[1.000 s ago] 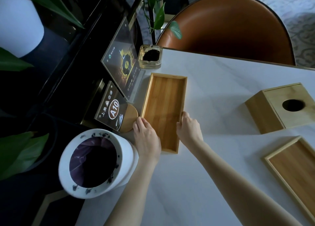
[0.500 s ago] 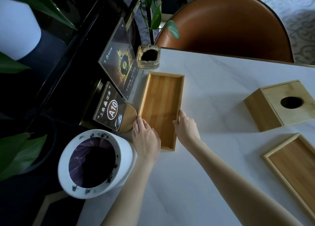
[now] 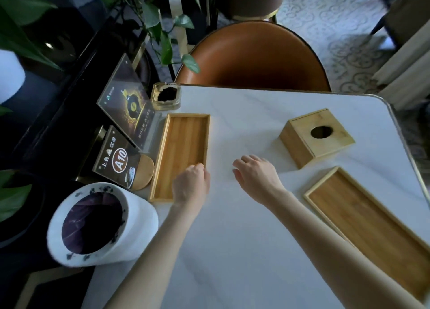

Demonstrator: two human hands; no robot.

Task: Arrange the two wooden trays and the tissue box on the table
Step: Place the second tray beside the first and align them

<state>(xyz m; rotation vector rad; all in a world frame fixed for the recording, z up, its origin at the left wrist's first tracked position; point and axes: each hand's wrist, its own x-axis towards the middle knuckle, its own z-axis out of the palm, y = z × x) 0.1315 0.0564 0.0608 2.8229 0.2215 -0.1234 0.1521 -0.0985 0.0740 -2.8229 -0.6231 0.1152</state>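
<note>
Nearest, a white marble-patterned bench (image 3: 232,250) with a rounded corner and a thin metal edge carries everything. At its left edge stands a white round bin with a dark liner (image 3: 97,225). Toward the right, a long shallow rectangular bamboo tray (image 3: 370,225) lies at a slant, its grain running lengthwise inside a pale raised rim.

Both bare forearms reach in from below. The left hand (image 3: 192,184) lies loosely curled, knuckles up, over the near right corner of a second rectangular bamboo tray (image 3: 183,152), gripping nothing that can be seen. The right hand (image 3: 257,176) hovers open with relaxed fingers above bare bench, between that tray and the rest, holding nothing.

This second tray sits lengthwise along the left side, just beside a round wooden coaster-like base (image 3: 145,174) carrying a dark glossy sign marked A10 (image 3: 116,159) and a taller clear acrylic menu stand (image 3: 130,106). Farther right, well apart, stands a cube-shaped bamboo tissue box with an oval hole in its top (image 3: 316,137). Beyond the tray's far end sits a square glass ashtray with dark contents (image 3: 166,95), and behind the bench a curved brown leather chair back (image 3: 253,57).
</note>
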